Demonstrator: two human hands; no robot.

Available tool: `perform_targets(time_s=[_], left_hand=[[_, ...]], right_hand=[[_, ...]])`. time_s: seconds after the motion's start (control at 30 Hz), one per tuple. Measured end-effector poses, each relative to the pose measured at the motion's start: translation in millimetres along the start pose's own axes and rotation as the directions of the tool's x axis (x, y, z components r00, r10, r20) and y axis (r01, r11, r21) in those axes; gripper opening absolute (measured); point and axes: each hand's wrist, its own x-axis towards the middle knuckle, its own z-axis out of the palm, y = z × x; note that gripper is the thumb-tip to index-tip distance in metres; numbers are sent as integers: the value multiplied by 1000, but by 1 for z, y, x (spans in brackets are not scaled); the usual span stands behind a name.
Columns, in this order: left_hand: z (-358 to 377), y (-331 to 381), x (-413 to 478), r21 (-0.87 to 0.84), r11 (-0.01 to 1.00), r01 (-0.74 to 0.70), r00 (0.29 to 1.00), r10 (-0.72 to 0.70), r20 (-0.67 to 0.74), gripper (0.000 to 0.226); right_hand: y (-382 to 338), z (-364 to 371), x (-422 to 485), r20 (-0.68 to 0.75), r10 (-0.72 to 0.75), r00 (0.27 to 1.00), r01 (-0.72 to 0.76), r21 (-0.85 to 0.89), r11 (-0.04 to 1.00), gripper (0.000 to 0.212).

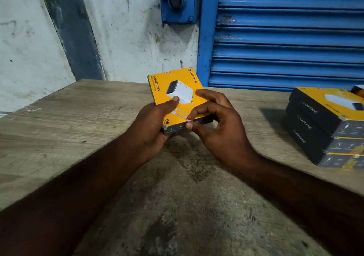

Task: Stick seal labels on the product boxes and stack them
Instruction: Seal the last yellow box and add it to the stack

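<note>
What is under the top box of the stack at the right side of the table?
Under the top box lie two more boxes of the same kind, the middle box and the bottom box, resting on the table. Their yellow faces are covered, and the picture's edge cuts off their right ends.

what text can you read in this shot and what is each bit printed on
"LAPCARE": top face of the held box, far edge.
"THUMBY TRIO": same face, left edge; the smaller line beside it is too blurred to read.
"1M": same face, near the left hand.
"LAPCARE": dark side of each of three boxes in the stack.
Stack's front icons: unreadable.
</note>
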Motion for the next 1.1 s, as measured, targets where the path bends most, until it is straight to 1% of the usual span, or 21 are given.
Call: perform_targets(time_s=[0.07,0.23,0.37,0.53,0.63,0.7,0.8,0.9,1.0,1.1], left_hand=[[-1,0,0,8,1000,-1,1000,1,-10,36],[-1,0,1,-7,1000,-5,1000,5,-24,33],[0,0,1,-12,1000,-10,1000,10,-16,32],[-1,-1,2,29,999,-28,999,29,-16,35],[-1,-2,2,54,997,-47,998,49,-37,34],[-1,-3,3,62,997,-54,997,57,-47,34],[1,-6,3,57,997,-56,997,59,-49,34],[1,-9,4,59,997,-44,998,47,-49,34],[1,-9,4,56,998,-38,998,40,-45,34],[1,-8,3,57,998,-37,998,39,-43,34]], right_hand=[[1,-1,0,4,1,1000,-1,30,1000,21],[5,-1,0,-3,4,1000,-4,2,1000,29],[4,-1,1,-16,1,1000,-1,-15,1000,18],[0,-2,0,-12,46,999,-46,-10,999,9],[-3,-2,1,-13,58,998,-58,-18,998,10],[-4,-1,0,-19,71,997,-71,-25,997,16],[-5,0,0,-24,73,997,-76,-102,992,23],[-3,0,0,-15,59,998,-61,-191,980,16],[0,1,0,0,26,1000,-25,-233,972,8],[2,1,-1,22,4,1000,2,-262,965,9]])
